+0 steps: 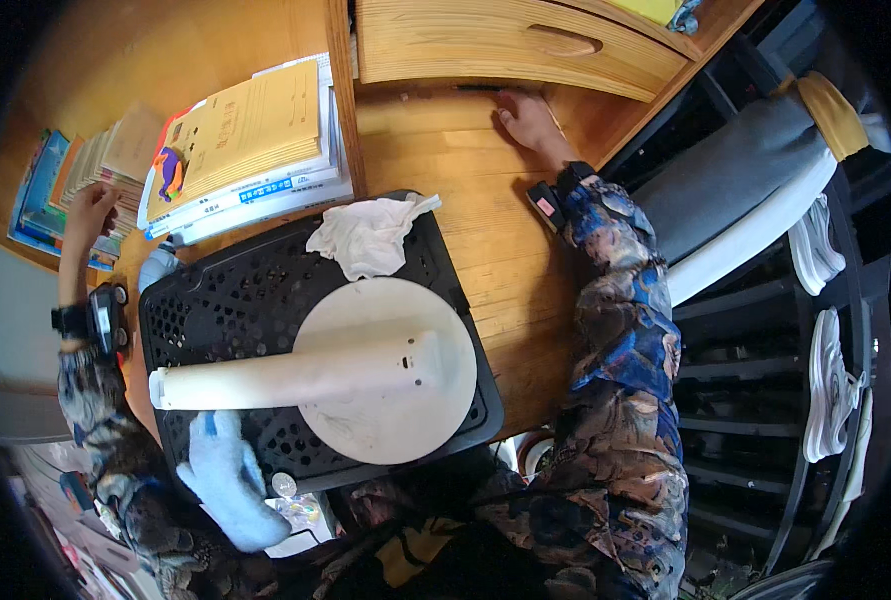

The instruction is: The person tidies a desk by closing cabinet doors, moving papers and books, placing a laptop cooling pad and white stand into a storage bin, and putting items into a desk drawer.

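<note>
My right hand (531,126) reaches into the recess beneath a wooden drawer (520,41). Its fingertips are beside a thin dark stick-like object (477,88) at the back; whether they grip it is unclear. At the far left, my left hand (91,216) is loosely curled in front of a row of books (62,184), with nothing visible in it. Between my arms a black perforated plastic crate (216,300) sits upside down or lidded; I cannot tell which. On it rest a white desk lamp (385,375) with a round base, a crumpled white tissue (366,234) and a light blue plush item (224,480).
A stack of books and tan notebooks (258,142) stands against the wooden divider (344,97), topped by a small orange and purple toy (169,174). A light blue bottle (158,266) is behind the crate. Black slatted shelving (738,367) and a grey cushion (730,172) lie right.
</note>
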A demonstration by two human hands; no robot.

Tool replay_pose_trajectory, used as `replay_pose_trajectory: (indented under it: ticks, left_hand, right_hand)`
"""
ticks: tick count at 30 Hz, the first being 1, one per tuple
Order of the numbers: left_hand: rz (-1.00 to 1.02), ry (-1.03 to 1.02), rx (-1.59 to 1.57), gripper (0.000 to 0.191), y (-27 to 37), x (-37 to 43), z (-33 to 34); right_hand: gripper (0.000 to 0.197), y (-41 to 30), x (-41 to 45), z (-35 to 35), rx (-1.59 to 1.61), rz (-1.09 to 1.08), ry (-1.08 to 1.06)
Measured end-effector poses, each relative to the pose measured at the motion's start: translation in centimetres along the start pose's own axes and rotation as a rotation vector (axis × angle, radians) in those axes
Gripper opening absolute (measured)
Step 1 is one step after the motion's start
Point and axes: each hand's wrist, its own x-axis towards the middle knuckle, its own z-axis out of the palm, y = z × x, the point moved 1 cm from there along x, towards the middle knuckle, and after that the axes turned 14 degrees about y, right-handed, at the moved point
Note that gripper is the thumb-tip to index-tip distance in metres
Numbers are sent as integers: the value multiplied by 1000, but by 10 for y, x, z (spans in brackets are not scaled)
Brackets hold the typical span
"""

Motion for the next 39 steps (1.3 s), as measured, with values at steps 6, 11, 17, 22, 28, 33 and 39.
replay_pose_trajectory:
  ticks: [6,11,17,22,28,33,39]
  left_hand:
    - [47,9,-75,16,85,-79,-19]
    - [32,-41,-160,12,95,-101,-17]
    - [61,-122,-213,14,126,-103,-1]
    - [157,-250,-258,17,168,-121,22]
    - [240,-446,-283,19,180,-132,39]
    - [225,-542,-299,21,189,-138,45]
    - [188,-610,-276,23,199,-146,39]
  right_hand:
    - [52,32,22,44,-120,-164,177]
    - [50,24,28,60,-227,-245,261]
    - [39,30,33,60,-298,-219,320]
    - [37,49,28,68,-300,-208,301]
    - [38,38,33,72,-156,-413,399]
    - [37,-2,26,69,-100,-407,177]
    - [36,-46,27,82,63,-349,103]
